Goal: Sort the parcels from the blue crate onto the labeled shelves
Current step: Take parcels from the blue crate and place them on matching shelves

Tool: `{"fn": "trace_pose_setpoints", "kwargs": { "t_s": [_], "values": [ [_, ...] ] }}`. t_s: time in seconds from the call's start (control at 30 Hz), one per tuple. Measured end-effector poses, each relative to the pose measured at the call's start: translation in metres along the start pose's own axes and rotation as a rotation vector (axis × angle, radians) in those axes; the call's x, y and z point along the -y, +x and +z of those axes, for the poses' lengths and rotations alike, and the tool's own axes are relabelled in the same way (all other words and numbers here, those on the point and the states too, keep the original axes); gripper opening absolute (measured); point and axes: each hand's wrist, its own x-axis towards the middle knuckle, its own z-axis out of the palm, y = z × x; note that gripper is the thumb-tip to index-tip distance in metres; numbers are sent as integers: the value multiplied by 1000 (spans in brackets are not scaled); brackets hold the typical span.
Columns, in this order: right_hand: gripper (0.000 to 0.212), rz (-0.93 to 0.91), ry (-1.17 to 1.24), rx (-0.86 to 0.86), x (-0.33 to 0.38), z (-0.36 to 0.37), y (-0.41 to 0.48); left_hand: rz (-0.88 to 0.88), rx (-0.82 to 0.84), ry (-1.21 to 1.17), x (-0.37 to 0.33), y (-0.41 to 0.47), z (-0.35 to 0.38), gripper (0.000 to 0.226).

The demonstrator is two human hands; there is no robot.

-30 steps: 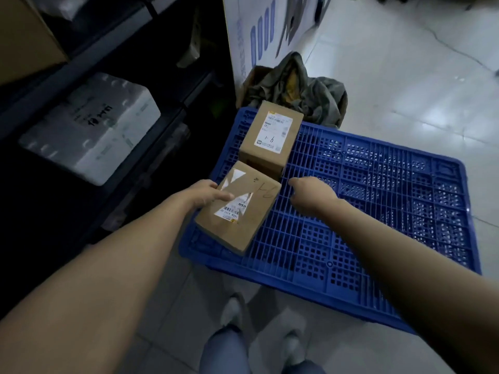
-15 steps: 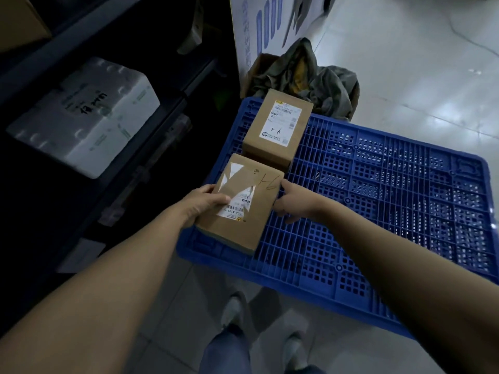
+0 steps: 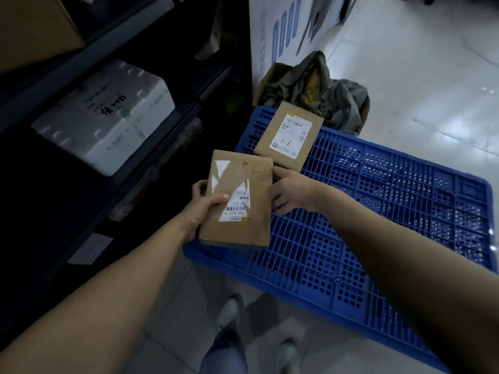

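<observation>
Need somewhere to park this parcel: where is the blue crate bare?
The blue crate has bare grid from the two parcels rightward to its right rim, and along its near edge. Its left corner is crowded: the far parcel lies there, and the left hand and right hand grip the near parcel.

Both hands grip brown parcel (image 3: 237, 201) above blue crate (image 3: 391, 211); second parcel (image 3: 290, 136) lies inside.

The parcel (image 3: 239, 230) is showing matt brown cardboard. The crate (image 3: 378, 211) is looking like hard blue plastic, while the floor (image 3: 432, 76) is shining glossy and smooth.
</observation>
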Motion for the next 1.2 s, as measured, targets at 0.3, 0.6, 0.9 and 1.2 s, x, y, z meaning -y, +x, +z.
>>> {"fn": "trace_pose_setpoints", "kwargs": {
  "t_s": [0.3,0.6,0.9,1.2],
  "values": [
    [58,-43,139,-43,51,-34,11,88,91,-230,-58,10,-5,50],
    [44,85,48,-736,34,-86,72,264,26,-88,-130,84,-25,53],
    [37,205,414,-642,-4,-110,123,172,185,-19,-130,161,-9,49],
    [34,217,765,-422,-20,-115,122,-58,258,-60,-123,170,-11,26]
  ]
}}
